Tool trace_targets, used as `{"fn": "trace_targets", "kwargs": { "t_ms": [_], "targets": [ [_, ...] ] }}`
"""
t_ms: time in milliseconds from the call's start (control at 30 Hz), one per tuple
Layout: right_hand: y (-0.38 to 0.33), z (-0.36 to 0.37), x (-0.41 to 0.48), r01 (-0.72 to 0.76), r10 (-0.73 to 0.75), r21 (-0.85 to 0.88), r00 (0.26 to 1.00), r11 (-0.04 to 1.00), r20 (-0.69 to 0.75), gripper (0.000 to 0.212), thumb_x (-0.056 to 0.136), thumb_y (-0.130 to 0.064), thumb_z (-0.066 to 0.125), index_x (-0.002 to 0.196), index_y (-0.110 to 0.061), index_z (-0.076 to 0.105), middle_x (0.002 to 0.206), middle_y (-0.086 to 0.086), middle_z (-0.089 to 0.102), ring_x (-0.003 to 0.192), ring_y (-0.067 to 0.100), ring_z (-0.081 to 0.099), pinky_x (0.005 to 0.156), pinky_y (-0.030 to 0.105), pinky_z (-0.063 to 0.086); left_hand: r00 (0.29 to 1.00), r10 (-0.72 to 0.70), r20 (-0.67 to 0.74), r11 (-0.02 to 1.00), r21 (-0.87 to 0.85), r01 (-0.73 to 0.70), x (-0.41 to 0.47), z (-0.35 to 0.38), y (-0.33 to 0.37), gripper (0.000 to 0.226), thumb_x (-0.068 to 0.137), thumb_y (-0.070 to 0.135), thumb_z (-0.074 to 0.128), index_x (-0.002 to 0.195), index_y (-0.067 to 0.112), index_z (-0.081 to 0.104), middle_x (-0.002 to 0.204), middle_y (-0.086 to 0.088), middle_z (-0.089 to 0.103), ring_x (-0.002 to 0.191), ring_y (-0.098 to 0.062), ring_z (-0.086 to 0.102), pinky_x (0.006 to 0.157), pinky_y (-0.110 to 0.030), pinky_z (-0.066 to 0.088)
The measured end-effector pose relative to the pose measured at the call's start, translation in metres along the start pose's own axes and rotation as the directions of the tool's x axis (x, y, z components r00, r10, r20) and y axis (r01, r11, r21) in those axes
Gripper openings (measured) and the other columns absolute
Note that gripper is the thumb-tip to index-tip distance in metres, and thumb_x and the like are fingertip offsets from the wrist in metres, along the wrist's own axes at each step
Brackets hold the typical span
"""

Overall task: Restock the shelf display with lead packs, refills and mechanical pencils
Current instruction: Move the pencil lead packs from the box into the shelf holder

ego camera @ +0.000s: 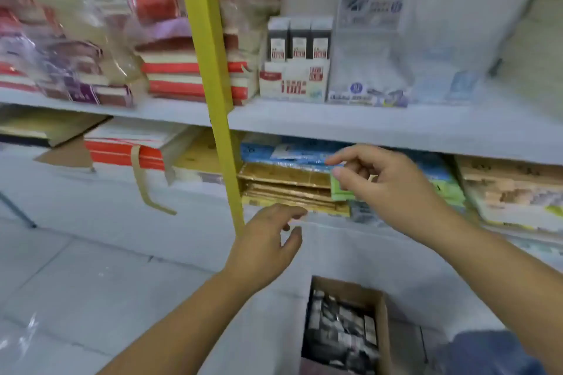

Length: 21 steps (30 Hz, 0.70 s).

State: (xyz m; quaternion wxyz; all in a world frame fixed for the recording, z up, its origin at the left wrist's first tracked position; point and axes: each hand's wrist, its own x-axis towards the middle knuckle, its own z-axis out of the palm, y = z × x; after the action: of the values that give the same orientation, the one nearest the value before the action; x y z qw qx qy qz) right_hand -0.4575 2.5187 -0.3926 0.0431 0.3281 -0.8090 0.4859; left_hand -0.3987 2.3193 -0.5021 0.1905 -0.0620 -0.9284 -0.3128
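Stretching the left hand forward, low, just in front of the lower shelf and beside the foot of the yellow upright. Showing its fingers loosely bent and apart, thumb spread to the side, gripping nothing.

Reaching the right hand higher, in front of the lower shelf's stock. Pointing forefinger and thumb leftward with a gap between them, curling the other fingers loosely, pinching nothing visible; blurring the finer detail.

Standing on the floor below both hands: open-topped cardboard box, holding a loose jumble of small packs in black and white, print too blurred for reading.

Sitting on the upper shelf, right of the upright: white display carton with red print, carrying three dark packs upright, side by side. Standing just beside it on the right: clear display stand, bearing a printed card at the back and a printed strip along the front.

Lying stacked on the lower shelf: gold flat packs under blue packs, with a green pack at their right end, partly behind the right hand.

Filling the bay left of the upright: red-and-white stacks and goods bagged in clear wrap.
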Motion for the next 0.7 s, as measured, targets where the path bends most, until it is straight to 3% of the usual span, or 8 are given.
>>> {"fn": "trace_targets", "kwargs": {
  "t_ms": [67, 133, 267, 333, 433, 533, 633, 700],
  "targets": [
    [0.051, 0.030, -0.043, -0.250, 0.247, 0.031, 0.966, 0.968, 0.076, 0.014, 0.093, -0.026, 0.061, 0.094, -0.039, 0.068, 0.079, -0.003, 0.064, 0.075, 0.017, 0.061, 0.069, 0.035, 0.050, 0.973, -0.140, 0.182, 0.989, -0.018, 0.145, -0.036, 0.038, -0.021, 0.034, 0.097, 0.027, 0.058, 0.131, 0.030, 0.058, 0.122, 0.014, 0.060, 0.093, 0.005, 0.055, 0.076, -0.010, 0.040],
    [0.105, 0.064, -0.082, -0.466, 0.459, 0.012, 0.876, 0.885, 0.150, 0.014, 0.095, -0.024, 0.059, 0.096, -0.035, 0.067, 0.091, -0.009, 0.065, 0.086, 0.011, 0.062, 0.072, 0.025, 0.048, 0.909, -0.301, 0.289, 0.944, -0.044, 0.326, -0.070, 0.075, -0.042, 0.040, 0.097, 0.027, 0.060, 0.137, 0.027, 0.053, 0.133, 0.007, 0.057, 0.101, -0.002, 0.057, 0.081, -0.014, 0.040],
    [0.193, 0.120, -0.141, -0.696, 0.692, -0.100, 0.666, 0.711, 0.280, 0.024, 0.095, -0.023, 0.058, 0.119, -0.027, 0.060, 0.126, 0.001, 0.059, 0.111, 0.013, 0.056, 0.089, 0.021, 0.041, 0.657, -0.558, 0.507, 0.758, -0.012, 0.652, -0.123, 0.132, -0.072, 0.058, 0.098, 0.037, 0.057, 0.150, 0.020, 0.036, 0.152, -0.001, 0.040, 0.123, -0.016, 0.054, 0.100, -0.025, 0.042],
    [0.222, 0.139, -0.157, -0.731, 0.732, -0.163, 0.585, 0.663, 0.350, 0.040, 0.095, -0.025, 0.059, 0.134, -0.025, 0.051, 0.140, 0.000, 0.049, 0.109, 0.009, 0.054, 0.087, 0.017, 0.039, 0.548, -0.595, 0.589, 0.674, -0.006, 0.738, -0.136, 0.151, -0.082, 0.064, 0.098, 0.041, 0.056, 0.153, 0.020, 0.030, 0.157, -0.002, 0.035, 0.129, -0.019, 0.052, 0.103, -0.027, 0.040],
    [0.256, 0.154, -0.173, -0.746, 0.753, -0.224, 0.507, 0.627, 0.419, 0.056, 0.091, -0.021, 0.066, 0.141, -0.023, 0.043, 0.146, 0.000, 0.043, 0.105, 0.006, 0.054, 0.085, 0.011, 0.038, 0.472, -0.600, 0.646, 0.599, -0.029, 0.800, -0.143, 0.172, -0.089, 0.064, 0.097, 0.045, 0.057, 0.153, 0.025, 0.034, 0.154, 0.002, 0.040, 0.128, -0.016, 0.054, 0.104, -0.026, 0.040],
    [0.282, 0.160, -0.180, -0.700, 0.759, -0.344, 0.445, 0.626, 0.475, 0.071, 0.081, -0.024, 0.077, 0.143, -0.024, 0.041, 0.148, 0.002, 0.038, 0.132, 0.019, 0.040, 0.108, 0.027, 0.033, 0.455, -0.578, 0.678, 0.552, -0.086, 0.829, -0.144, 0.182, -0.090, 0.054, 0.098, 0.040, 0.058, 0.148, 0.027, 0.043, 0.149, 0.005, 0.049, 0.120, -0.011, 0.061, 0.106, -0.032, 0.044],
    [0.296, 0.168, -0.179, -0.671, 0.761, -0.393, 0.428, 0.629, 0.488, 0.075, 0.076, -0.032, 0.080, 0.141, -0.026, 0.043, 0.144, 0.002, 0.036, 0.132, 0.021, 0.037, 0.109, 0.031, 0.033, 0.470, -0.555, 0.686, 0.530, -0.144, 0.836, -0.147, 0.183, -0.088, 0.045, 0.100, 0.031, 0.057, 0.144, 0.028, 0.049, 0.138, 0.007, 0.060, 0.102, 0.004, 0.065, 0.085, -0.015, 0.049],
    [0.300, 0.174, -0.180, -0.598, 0.739, -0.441, 0.473, 0.669, 0.480, 0.071, 0.073, -0.042, 0.079, 0.136, -0.029, 0.049, 0.137, 0.000, 0.037, 0.130, 0.021, 0.033, 0.105, 0.030, 0.031, 0.480, -0.548, 0.685, 0.520, -0.171, 0.837, -0.146, 0.182, -0.088, 0.042, 0.100, 0.026, 0.056, 0.142, 0.029, 0.052, 0.133, 0.009, 0.063, 0.092, 0.013, 0.064, 0.076, -0.008, 0.046]
  ]
}}
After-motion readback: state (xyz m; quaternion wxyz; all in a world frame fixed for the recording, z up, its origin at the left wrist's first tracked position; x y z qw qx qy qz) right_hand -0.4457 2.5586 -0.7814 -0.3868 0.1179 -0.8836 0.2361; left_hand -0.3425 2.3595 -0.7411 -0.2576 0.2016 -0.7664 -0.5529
